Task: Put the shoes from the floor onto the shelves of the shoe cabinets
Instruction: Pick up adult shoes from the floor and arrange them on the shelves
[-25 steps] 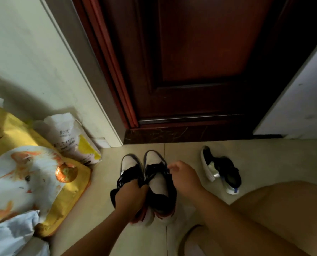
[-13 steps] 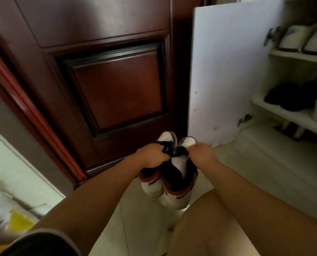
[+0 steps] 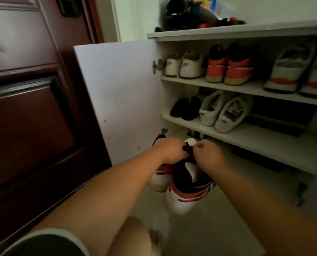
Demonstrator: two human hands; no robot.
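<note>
I hold a pair of black, white and red sneakers in the air in front of the open shoe cabinet (image 3: 246,33). My left hand (image 3: 169,151) grips the left sneaker (image 3: 160,179) at its top. My right hand (image 3: 208,154) pinches the black tongue of the right sneaker (image 3: 188,193). Both shoes point toe-first toward the bottom opening, below the middle shelf (image 3: 255,139). The upper shelf (image 3: 246,88) carries three pairs of shoes. On the middle shelf stand a black pair (image 3: 185,108) and a white pair (image 3: 222,113).
The white cabinet door (image 3: 120,97) stands open at the left of the shelves, against the dark red room door (image 3: 30,108). Dark clutter (image 3: 191,13) lies on the cabinet top. Dark flat items lie on the right of the middle shelf. My knee (image 3: 131,235) is low in the view.
I lifted the pair off the floor by the door and swung right with it. The view turned from the door to the open cabinet, and the shoes now hang near its bottom opening.
</note>
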